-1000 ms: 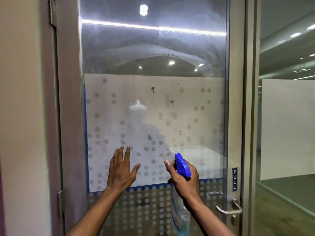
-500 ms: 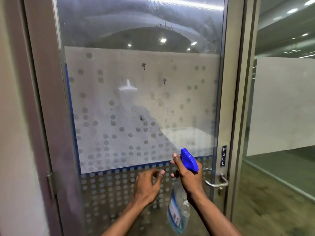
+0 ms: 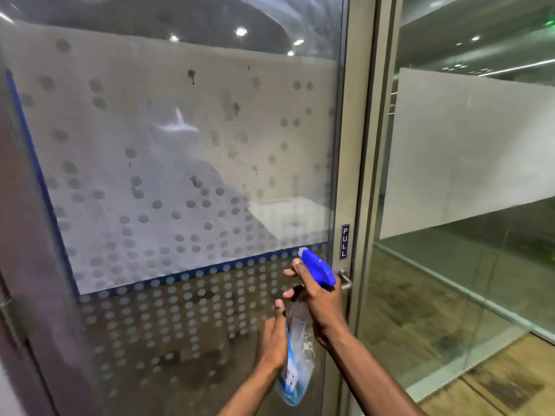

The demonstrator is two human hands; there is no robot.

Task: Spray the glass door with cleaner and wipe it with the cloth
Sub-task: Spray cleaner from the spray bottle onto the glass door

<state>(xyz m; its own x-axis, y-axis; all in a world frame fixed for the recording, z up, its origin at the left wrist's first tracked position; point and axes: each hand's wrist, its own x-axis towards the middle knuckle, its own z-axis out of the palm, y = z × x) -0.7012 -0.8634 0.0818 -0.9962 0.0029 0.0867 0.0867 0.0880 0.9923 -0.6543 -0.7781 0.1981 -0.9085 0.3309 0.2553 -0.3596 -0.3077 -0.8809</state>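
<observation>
The glass door [image 3: 186, 163] fills most of the view, its middle covered by a frosted white panel [image 3: 168, 151] scattered with grey dots and edged along the bottom and left by a blue band [image 3: 192, 273]. Dark drips and smudges mark the frosted area, and ceiling lights reflect in the clear glass above it. Below the band the glass carries rows of pale dots. A metal frame [image 3: 356, 145] runs down the door's right side, bearing a small PULL sign [image 3: 345, 242] just above a metal handle [image 3: 345, 279]. To the right, a glass partition [image 3: 468, 151] with its own frosted strip looks onto a wooden floor [image 3: 492, 382]. Low in front of the door, the right hand [image 3: 321, 301] grips the neck of the spray bottle [image 3: 297, 352] beneath its blue trigger head [image 3: 318, 267], nozzle towards the glass. The left hand [image 3: 271, 340] holds the bottle's clear body, thumb raised alongside it.
</observation>
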